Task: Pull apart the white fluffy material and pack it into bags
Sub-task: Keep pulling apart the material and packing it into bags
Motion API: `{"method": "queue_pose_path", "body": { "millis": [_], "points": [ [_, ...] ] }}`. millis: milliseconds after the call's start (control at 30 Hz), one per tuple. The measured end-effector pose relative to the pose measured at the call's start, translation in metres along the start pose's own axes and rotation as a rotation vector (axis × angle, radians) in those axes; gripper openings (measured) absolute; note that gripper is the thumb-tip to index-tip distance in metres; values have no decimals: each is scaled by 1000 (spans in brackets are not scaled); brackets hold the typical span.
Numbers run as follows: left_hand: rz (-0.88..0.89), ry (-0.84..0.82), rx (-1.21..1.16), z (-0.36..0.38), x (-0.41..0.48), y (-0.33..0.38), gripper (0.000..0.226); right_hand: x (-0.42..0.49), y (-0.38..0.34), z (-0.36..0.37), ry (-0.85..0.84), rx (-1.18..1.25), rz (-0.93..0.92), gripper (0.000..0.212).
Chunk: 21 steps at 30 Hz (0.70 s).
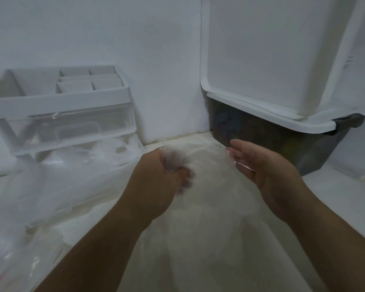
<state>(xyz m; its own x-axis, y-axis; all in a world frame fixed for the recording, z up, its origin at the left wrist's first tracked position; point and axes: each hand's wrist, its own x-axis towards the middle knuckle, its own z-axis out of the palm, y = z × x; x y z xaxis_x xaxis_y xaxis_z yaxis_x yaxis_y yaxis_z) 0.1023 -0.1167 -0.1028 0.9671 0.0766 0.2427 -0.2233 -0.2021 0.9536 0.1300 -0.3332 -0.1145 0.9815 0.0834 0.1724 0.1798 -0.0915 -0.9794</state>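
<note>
Dead centre I see the white fluffy material (200,207), a soft, gauzy heap, blurred, on a cream surface (105,209). The left hand (167,182) has its fingers curled round a wispy tuft at the heap's 11 o'clock. The right hand (261,173) is flat at 1 o'clock, fingers straight, gripping nothing. Crumpled clear plastic bags (51,186) lie at 9 o'clock, below a white compartmented organizer (61,98) with a clear drawer. A smoky translucent bin (282,144) with a white lid (268,115) sits at 2 o'clock.

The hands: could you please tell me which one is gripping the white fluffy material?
The left hand: its fingers curl round the white fluffy material; the right hand is open, fingers straight.
</note>
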Motion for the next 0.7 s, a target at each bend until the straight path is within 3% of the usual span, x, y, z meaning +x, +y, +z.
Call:
{"method": "queue_pose_path", "body": {
  "millis": [67,233,433,567,700],
  "points": [
    [-8,-32,-5,-1,-1,1,11,-3,-2,5,-21,-85,48,94],
    [-41,-60,-56,-2,-1,1,14,-7,-3,6,-20,2,74,35],
    [-239,-77,-288,-1,-2,10,10,-9,-7,6,-40,69,42,17],
    [-279,-35,-310,-1,-2,10,11,-9,-7,4,-52,44,38,29],
    [-233,-56,-188,0,-4,7,8,-10,-9,7,-127,125,64,34]
  ]
}}
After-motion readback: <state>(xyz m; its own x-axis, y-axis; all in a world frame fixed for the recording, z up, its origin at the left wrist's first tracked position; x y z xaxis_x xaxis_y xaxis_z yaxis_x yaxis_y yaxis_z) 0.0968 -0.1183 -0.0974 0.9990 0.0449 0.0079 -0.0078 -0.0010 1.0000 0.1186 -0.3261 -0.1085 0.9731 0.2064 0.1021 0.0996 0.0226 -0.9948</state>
